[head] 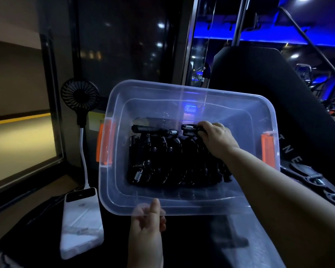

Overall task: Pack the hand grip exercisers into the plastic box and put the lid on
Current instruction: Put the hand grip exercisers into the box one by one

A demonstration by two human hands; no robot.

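A clear plastic box (116, 192) with orange side latches (103, 144) is tilted toward me in the middle of the view. Several black hand grip exercisers (162, 163) with metal springs lie packed in its bottom. My left hand (147, 227) grips the box's near rim, thumb over the edge and fingers underneath. My right hand (215, 138) reaches inside and holds one exerciser (190, 130) at the far right of the pile. No lid is in view.
A white power bank (81, 221) lies at the lower left, cabled to a small black fan (79, 95) standing behind it. A black padded seat (269, 84) rises at the right. A buckle strap (315, 180) lies beside the box.
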